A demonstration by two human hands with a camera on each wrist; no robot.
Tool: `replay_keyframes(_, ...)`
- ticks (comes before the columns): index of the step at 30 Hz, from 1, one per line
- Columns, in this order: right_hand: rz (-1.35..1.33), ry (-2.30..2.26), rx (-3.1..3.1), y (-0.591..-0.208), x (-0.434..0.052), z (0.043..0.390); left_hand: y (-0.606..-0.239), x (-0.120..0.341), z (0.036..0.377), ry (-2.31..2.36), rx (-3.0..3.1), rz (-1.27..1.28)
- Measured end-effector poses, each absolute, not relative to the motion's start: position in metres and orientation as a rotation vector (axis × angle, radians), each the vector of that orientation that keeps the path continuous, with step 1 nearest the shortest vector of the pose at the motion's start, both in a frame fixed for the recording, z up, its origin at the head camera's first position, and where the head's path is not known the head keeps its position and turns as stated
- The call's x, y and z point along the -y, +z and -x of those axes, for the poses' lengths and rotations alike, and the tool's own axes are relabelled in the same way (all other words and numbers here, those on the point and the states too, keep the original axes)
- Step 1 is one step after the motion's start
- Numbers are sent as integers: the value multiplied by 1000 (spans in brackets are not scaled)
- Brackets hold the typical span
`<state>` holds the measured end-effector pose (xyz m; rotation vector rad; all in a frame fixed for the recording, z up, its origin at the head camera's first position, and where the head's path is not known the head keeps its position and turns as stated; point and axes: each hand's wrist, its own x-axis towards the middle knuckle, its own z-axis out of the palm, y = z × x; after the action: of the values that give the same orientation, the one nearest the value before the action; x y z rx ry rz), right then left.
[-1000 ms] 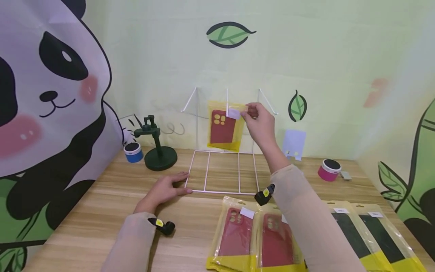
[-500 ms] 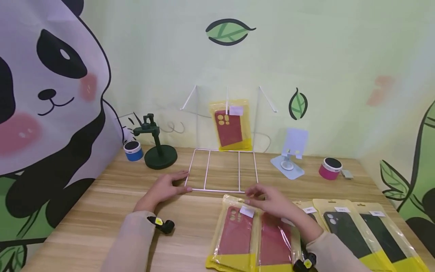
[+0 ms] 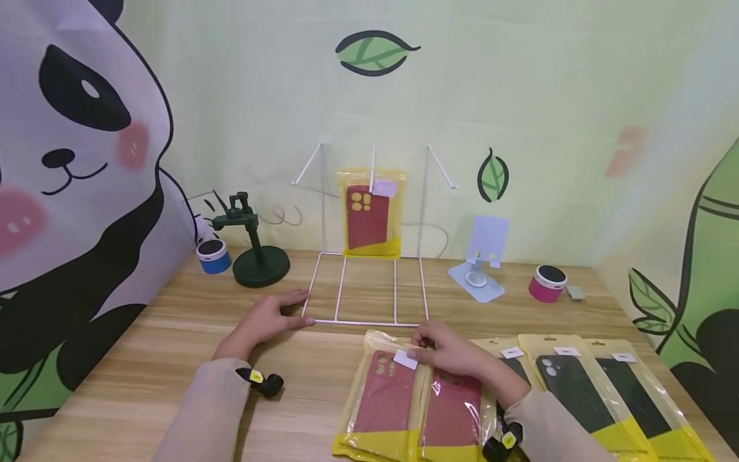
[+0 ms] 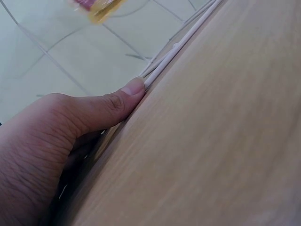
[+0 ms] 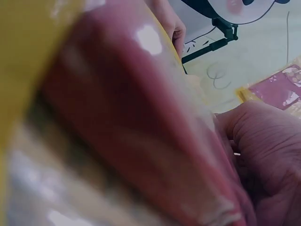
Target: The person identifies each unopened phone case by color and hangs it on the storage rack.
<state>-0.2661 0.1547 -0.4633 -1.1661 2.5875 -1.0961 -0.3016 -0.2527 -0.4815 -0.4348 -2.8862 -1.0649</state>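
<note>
Glossy red phone-case packet pinched by right hand; left hand flat against thin white wire rack.

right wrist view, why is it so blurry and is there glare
Right wrist view: the red phone case packet fills the lens, too close to focus, with white glare spots on its plastic. Head view: sharp, evenly lit. Left wrist view: left hand fairly sharp, table edge soft.

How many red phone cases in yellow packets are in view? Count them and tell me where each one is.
3. One red case hangs on the white wire rack. Two lie on the table: one by the right hand, one partly under it. More may be hidden beneath.
</note>
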Motion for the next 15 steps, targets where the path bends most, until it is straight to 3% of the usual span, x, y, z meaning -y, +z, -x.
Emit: replay_keyframes(15, 1000, -1323, -2620, -465, -154, 266, -483, 253, 303, -1042, 2900, 417)
